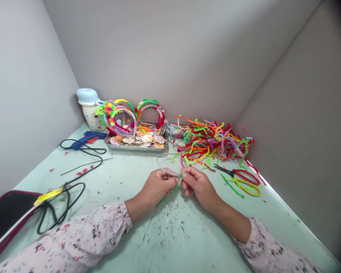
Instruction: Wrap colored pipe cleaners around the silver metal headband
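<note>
Close handwork before the tray [136, 148]

The pale green surface [199, 242] spreads beneath the tray, with a tangled heap [213, 142] of many colours to the tray's right. Nearer than the tray, off its right front corner, the left hand [161, 185] has a narrow grip holding a hoop [158, 164], thin, smooth and grey; the right hand's [200, 185] grip pinches a fuzzy, bright green strip [172, 190] against the hoop.

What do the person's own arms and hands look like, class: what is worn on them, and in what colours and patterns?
Both the left sleeve and right sleeve are long, pale pink fabric, scattered with small dark, red and bluish flecks. The left cuff is gathered into a ruffle. The left hand and right hand are ungloved, with no bracelet visible.
</note>
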`<action>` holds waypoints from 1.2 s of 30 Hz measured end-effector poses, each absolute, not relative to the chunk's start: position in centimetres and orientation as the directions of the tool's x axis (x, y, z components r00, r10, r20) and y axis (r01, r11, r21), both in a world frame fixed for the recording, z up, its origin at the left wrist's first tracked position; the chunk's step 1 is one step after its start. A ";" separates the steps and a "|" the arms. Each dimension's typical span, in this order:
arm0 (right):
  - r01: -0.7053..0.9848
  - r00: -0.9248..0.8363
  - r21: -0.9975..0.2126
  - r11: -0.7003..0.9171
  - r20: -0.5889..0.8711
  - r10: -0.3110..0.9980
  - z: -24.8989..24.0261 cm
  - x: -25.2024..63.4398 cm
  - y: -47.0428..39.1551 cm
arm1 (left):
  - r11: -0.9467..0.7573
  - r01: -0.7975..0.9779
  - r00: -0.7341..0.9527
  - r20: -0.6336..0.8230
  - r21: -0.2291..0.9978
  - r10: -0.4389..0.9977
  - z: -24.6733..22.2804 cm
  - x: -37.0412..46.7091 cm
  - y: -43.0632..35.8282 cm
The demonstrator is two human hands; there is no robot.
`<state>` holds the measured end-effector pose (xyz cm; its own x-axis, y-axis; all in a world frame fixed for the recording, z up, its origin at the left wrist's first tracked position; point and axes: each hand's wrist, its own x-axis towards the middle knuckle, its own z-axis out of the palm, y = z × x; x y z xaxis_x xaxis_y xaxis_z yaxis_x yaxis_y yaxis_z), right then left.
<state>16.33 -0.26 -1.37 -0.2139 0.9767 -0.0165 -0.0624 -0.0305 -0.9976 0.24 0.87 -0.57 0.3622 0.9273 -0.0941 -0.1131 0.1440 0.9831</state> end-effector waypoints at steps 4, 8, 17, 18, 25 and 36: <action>-0.075 -0.222 -0.996 -0.044 -0.027 0.975 -1.4 16.3 -0.3 | 0.115 -0.094 0.371 -0.072 0.989 0.926 -0.8 0.1 1.0; -0.082 -0.227 -0.994 -0.071 -0.050 0.972 -1.3 16.2 -0.3 | 0.074 -0.088 0.369 -0.036 0.993 0.929 -0.8 0.0 1.0; -0.100 -0.228 -0.992 -0.076 -0.052 0.972 -1.3 16.2 -0.3 | -0.005 -0.047 0.322 0.019 0.999 0.947 -0.9 0.0 1.1; -0.103 -0.229 -0.992 -0.076 -0.050 0.972 -1.3 16.2 -0.3 | -0.009 -0.046 0.321 0.023 0.999 0.947 -1.0 0.0 1.1; -0.110 -0.252 -0.991 -0.082 -0.052 0.966 -1.4 16.2 -0.3 | -0.068 -0.038 0.302 0.076 0.997 0.950 -1.3 -0.1 1.2; -0.120 -0.270 -0.988 -0.096 -0.061 0.961 -1.4 16.3 -0.2 | -0.168 0.075 0.268 0.143 0.983 0.953 -1.0 -0.3 0.9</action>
